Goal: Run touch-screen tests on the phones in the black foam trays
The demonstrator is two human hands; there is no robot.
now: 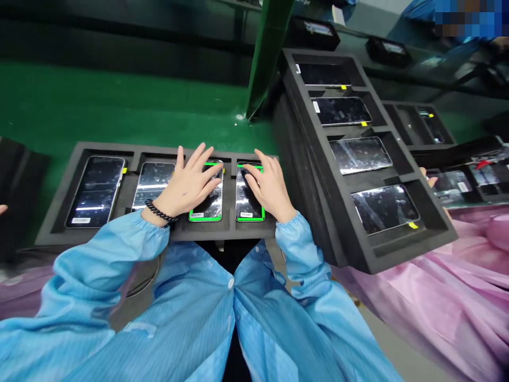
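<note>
My left hand [189,185] and right hand [271,187] are both open, fingers spread, over two green-edged phones [212,207] in a foam tray [229,228]. Green worktop [159,106], stacked trays [413,249] to my right, someone in pink [457,302] beyond.

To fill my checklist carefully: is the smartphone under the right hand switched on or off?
On: the smartphone under the right hand glows bright green along its top and bottom edges.

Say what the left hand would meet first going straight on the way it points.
Probably the green post: the left hand points forward and rightward, past the far rim of the black tray, across green tabletop. Depth is unclear, so it might pass beside it.
</note>
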